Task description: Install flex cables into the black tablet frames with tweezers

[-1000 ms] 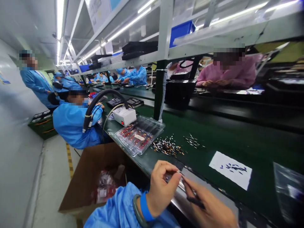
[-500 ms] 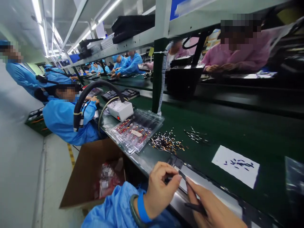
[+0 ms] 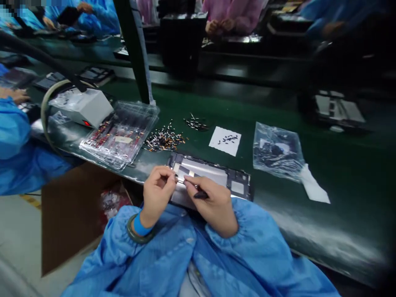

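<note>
A flat device frame, silver with a dark rim, lies on the green tabletop below the fingers and extends to their right. Over its left part, the thumb and forefinger of the left hand pinch a tiny piece, too small to make out. The right hand grasps a slim dark tool, its fingertips just beside the left ones; whether either hand touches the frame I cannot tell.

Beyond the fingers, slightly left, spreads a pile of small parts, with a smaller cluster farther off. Beyond them to the right, a white sheet bears dark bits; farther right lies a clear bag touching a white strip. Well left of the fingers are clear trays with red parts, beside a white unit. Lower left stands a cardboard box.
</note>
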Demonstrator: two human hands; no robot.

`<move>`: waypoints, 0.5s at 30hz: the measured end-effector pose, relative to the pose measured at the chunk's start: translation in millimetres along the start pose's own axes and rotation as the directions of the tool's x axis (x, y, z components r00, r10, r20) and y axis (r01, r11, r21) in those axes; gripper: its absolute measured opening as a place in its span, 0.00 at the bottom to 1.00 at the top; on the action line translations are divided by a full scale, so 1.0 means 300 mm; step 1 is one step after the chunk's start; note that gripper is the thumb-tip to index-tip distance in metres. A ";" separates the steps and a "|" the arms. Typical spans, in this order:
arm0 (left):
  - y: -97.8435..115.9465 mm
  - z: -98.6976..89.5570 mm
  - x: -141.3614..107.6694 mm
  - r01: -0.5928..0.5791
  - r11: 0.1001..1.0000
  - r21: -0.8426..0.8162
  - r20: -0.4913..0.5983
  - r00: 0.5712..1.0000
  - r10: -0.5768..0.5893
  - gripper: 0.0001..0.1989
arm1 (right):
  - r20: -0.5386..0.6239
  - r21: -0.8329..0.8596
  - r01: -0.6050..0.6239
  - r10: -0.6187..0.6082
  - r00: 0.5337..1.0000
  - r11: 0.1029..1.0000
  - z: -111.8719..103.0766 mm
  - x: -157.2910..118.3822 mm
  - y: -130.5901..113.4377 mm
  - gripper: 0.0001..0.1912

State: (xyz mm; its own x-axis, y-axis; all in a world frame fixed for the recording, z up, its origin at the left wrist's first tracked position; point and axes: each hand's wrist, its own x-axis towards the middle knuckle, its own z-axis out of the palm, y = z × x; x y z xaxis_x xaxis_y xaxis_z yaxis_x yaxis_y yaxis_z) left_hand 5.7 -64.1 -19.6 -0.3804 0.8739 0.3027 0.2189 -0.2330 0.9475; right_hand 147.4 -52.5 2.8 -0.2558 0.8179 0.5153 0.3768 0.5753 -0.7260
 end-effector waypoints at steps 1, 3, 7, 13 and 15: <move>-0.001 -0.007 -0.004 0.021 1.000 0.008 0.007 1.000 -0.021 0.06 | -0.036 0.068 -0.115 0.117 0.992 0.991 -0.016 0.002 0.002 0.06; -0.012 -0.043 -0.010 0.068 0.997 0.042 -0.020 0.998 -0.067 0.08 | -0.122 0.204 -0.318 0.346 0.930 0.926 -0.065 0.006 0.013 0.05; -0.098 -0.239 0.004 0.223 0.956 0.190 -0.282 0.945 -0.164 0.12 | -0.238 0.325 -0.523 0.603 0.761 0.788 -0.192 -0.011 0.056 0.11; -0.309 -0.655 0.000 0.650 0.667 0.365 -0.626 0.701 -0.341 0.11 | -0.338 0.151 -0.668 0.673 0.658 0.729 -0.258 -0.066 0.096 0.16; -0.366 -0.748 -0.025 0.739 0.575 0.351 -0.668 0.628 -0.399 0.14 | -0.381 0.153 -0.638 0.641 0.667 0.755 -0.245 -0.072 0.099 0.16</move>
State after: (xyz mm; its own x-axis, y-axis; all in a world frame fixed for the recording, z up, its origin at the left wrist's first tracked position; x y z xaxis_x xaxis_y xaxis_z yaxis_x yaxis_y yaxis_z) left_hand -217.0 -140.8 -102.9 -0.9264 0.3570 -0.1194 0.1606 0.6617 0.7323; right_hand 229.4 -53.7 3.6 0.4099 0.9106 0.0518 0.3111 -0.0862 -0.9465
